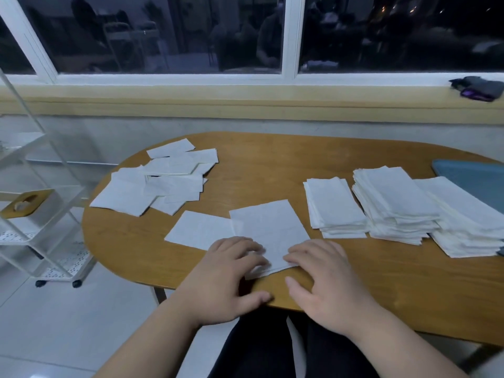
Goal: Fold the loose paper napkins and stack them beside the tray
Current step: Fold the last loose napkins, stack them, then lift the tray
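At the far left a white rack on wheels (41, 214) stands on the floor, beside the wooden table (272, 165). On the left part of the table lies a loose heap of unfolded napkins (163, 181), one over another in disorder. Nearer to the person, one flat napkin (200, 229) lies alone, and its right edge goes under the middle napkin (268, 230).

The left hand (226, 274) rests with its fingers on the near left part of this middle napkin. The fingers are a little blurred, but they lie on the paper and do not close around it, and the thumb is at the table edge. The right hand (327, 279) is also spread and relaxed, with its fingertips touching the near right corner of the same napkin and its thumb on the wood.

To the right stand three stacks of folded napkins side by side: a low stack (334, 205), a higher stack (392, 203) and a wide stack (469, 222). The wide stack lies just beside the blue tray (474, 178) at the right border. A dark object (477, 87) lies on the window sill above.
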`<state>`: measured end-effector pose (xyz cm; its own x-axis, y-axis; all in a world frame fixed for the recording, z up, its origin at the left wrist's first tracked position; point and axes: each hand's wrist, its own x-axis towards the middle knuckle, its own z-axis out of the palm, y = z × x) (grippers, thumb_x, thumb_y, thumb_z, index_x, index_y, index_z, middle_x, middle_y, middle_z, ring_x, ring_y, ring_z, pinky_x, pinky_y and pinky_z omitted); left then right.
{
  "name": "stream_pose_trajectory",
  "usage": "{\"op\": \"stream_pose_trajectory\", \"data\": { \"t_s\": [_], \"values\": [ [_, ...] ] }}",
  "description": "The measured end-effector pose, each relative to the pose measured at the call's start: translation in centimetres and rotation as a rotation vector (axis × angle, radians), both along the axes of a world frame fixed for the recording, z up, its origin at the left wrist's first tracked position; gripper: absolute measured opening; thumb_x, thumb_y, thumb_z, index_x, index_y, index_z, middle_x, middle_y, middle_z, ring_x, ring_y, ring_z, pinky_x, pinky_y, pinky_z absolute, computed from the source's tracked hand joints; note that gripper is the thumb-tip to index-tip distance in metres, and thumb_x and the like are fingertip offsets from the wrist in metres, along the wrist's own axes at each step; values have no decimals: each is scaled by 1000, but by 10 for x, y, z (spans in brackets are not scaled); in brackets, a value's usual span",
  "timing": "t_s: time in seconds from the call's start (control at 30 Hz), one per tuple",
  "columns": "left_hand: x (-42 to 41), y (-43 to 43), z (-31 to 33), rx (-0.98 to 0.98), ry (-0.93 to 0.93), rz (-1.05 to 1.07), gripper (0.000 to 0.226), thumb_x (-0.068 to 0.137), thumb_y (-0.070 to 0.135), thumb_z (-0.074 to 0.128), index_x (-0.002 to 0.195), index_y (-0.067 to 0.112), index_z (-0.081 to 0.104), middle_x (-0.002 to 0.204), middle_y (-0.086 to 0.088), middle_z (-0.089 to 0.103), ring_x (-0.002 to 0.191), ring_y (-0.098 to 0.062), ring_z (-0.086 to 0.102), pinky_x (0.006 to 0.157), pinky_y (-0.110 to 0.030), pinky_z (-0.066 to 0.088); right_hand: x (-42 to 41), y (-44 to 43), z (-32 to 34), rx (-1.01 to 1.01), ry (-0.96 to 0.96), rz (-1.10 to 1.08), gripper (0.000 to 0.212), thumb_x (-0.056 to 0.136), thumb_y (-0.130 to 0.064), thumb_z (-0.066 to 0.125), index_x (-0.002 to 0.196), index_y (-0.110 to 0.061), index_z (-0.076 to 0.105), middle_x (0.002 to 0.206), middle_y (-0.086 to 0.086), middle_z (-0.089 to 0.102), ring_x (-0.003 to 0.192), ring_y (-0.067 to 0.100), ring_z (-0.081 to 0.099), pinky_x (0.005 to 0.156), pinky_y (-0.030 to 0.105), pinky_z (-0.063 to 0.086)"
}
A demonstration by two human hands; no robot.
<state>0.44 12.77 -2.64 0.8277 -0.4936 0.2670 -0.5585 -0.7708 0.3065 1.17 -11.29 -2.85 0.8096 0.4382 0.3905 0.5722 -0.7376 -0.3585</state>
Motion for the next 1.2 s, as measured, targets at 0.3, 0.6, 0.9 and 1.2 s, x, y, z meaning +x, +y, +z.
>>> {"op": "stream_pose_trajectory", "data": {
  "t_s": [0.3, 0.6, 0.9, 1.2],
  "values": [
    [-20, -8, -2, 91, -165, -157, 21, 84, 46, 72, 101, 32, 69, 109, 17, 64, 102, -9, 60, 92, -35, 46, -22, -21, -5, -91, 23, 72, 42, 76, -62, 67, 107, -34, 72, 102, -24, 57, 104, 2, 52, 97, 26, 33],
    [-30, -12, 4, -109, -130, -95, 15, 88, 21, 63, 101, 27, 69, 95, 16, 65, 87, -6, 62, 74, -31, 51, -24, -22, -3, -9, 0, 172, 20, 81, -32, 67, 101, -33, 71, 88, -25, 57, 92, -4, 52, 95, 22, 34],
    [-24, -17, 16, -457, 45, 316, 36, 90, 16, 70, 120, 35, 63, 108, 24, 60, 107, 5, 54, 86, -6, 40, -1, -1, 26, 392, 318, -116, 39, 89, -22, 68, 98, -59, 59, 104, -36, 62, 108, -19, 51, 85, 1, 36],
    [-23, -21, -2, -198, -106, 204, 41, 88, 38, 58, 126, 25, 60, 143, 0, 46, 135, -20, 42, 108, -42, 41, 22, 2, 7, 223, -19, -207, 30, 89, -20, 70, 118, -24, 69, 117, -13, 55, 113, 5, 44, 94, 29, 44]
  ]
}}
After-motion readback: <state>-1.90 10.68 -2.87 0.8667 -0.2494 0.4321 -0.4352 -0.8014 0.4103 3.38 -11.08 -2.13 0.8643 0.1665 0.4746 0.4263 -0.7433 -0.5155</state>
